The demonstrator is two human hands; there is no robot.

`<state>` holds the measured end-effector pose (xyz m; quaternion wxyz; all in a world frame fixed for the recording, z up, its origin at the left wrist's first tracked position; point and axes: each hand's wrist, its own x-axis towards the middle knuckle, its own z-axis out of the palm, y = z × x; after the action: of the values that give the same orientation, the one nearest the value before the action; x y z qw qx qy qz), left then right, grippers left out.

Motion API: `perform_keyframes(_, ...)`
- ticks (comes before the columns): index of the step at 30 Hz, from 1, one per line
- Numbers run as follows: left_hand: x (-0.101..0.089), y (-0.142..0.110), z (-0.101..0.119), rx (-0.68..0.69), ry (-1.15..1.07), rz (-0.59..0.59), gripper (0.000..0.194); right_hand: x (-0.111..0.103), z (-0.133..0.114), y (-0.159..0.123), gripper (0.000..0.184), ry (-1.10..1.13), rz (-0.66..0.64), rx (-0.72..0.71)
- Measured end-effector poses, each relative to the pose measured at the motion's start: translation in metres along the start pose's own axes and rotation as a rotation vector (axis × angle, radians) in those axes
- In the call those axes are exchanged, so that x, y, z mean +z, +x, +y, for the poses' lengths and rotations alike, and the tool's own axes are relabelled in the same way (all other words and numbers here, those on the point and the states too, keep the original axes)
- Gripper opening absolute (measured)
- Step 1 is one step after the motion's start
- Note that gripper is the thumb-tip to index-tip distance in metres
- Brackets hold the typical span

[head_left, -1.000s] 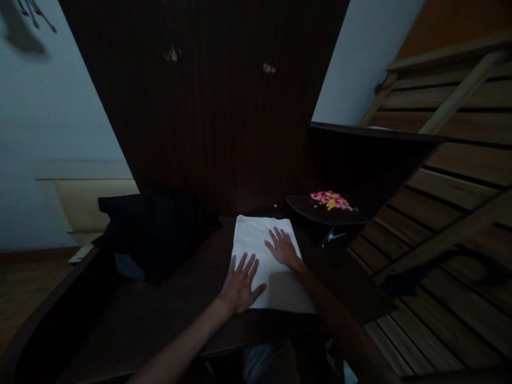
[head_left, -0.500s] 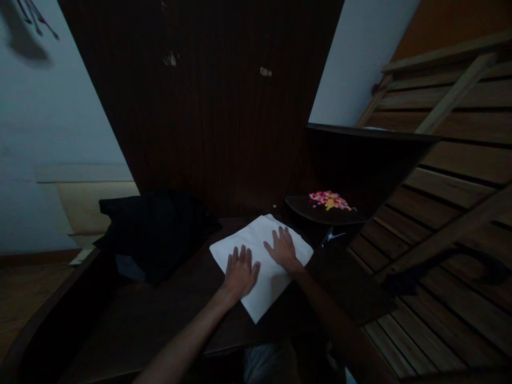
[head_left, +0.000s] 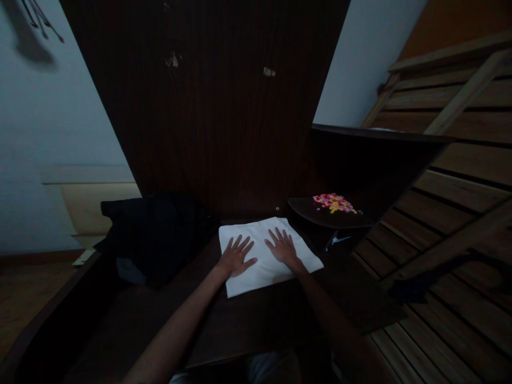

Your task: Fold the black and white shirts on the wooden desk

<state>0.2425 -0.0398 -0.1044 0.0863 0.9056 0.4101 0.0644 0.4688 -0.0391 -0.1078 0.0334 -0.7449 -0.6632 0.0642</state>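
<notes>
A white folded cloth (head_left: 262,269) lies flat on the dark wooden desk (head_left: 236,325), its near edge running almost level with the desk's front. My left hand (head_left: 237,257) rests on the cloth's left part, palm down with fingers spread. On the right part lies my right hand (head_left: 283,248), also flat with its fingers apart. Neither hand grips anything. What kind of cloth it is cannot be made out in the dim light.
Dark clothing (head_left: 156,234) is heaped left of the cloth. To the right, a rounded shelf (head_left: 304,209) carries a pile of pink, red and yellow pieces (head_left: 335,202). Below it is a small pale object (head_left: 338,240). Wooden slats (head_left: 452,224) stand at the far right.
The white cloth has turned from a diamond-like slant to lie nearly square to the desk's front. My left hand has moved slightly left and spread its fingers; both hands remain on the cloth.
</notes>
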Motion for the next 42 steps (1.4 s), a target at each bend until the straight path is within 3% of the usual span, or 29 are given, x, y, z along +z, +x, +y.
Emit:
perform_keyframes(5, -0.003, 0.015, -0.01, 0.051, 0.0, -0.019, 0.072, -0.002, 0.008, 0.015, 0.069, -0.009, 0.008, 0.083)
perform_keyframes(15, -0.01, 0.035, -0.037, 0.055, -0.021, -0.037, 0.069, -0.002, -0.003, 0.034, 0.069, -0.054, -0.004, 0.131)
perform_keyframes(20, -0.011, 0.033, -0.04, 0.034, -0.033, -0.032, 0.071, -0.006, 0.006, 0.036, 0.069, -0.074, -0.014, 0.079)
perform_keyframes(25, -0.012, 0.03, -0.041, -0.017, -0.026, -0.057, 0.073, -0.014, 0.015, 0.032, 0.073, -0.048, 0.031, 0.149)
perform_keyframes(36, -0.017, 0.023, -0.053, -0.019, -0.025, -0.048, 0.071, -0.008, 0.005, 0.032, 0.076, -0.025, -0.031, 0.182)
perform_keyframes(42, -0.016, 0.023, -0.039, -0.111, 0.004, -0.054, 0.065, -0.005, 0.005, 0.037, 0.077, -0.027, -0.031, 0.141)
